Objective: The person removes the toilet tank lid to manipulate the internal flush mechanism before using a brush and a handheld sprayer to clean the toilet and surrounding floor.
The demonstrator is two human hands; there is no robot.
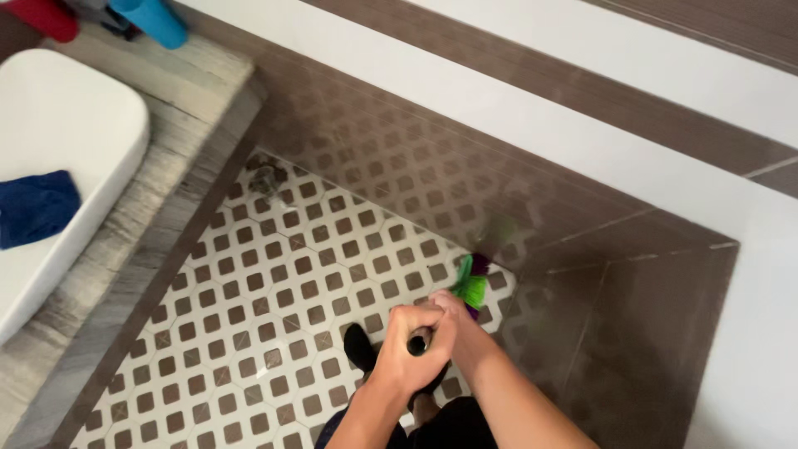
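Note:
Both of my hands grip the dark handle [418, 341] of a long brush. My left hand [409, 356] wraps the top end of the handle, and my right hand [449, 316] closes on it just beyond. The brush head [470, 284], with green and purple bristles, rests on the patterned floor tiles [274, 316] near the foot of the brown tiled wall. The shaft between my hands and the head is mostly hidden. My dark shoe [359, 347] shows below the hands.
A white basin [66, 166] with a blue cloth [35, 208] in it sits on a grey stone counter [141, 208] at the left. Red and blue bottles [158, 21] stand at the top left. A floor drain [264, 179] lies in the far corner. Brown and white walls [582, 125] enclose the right.

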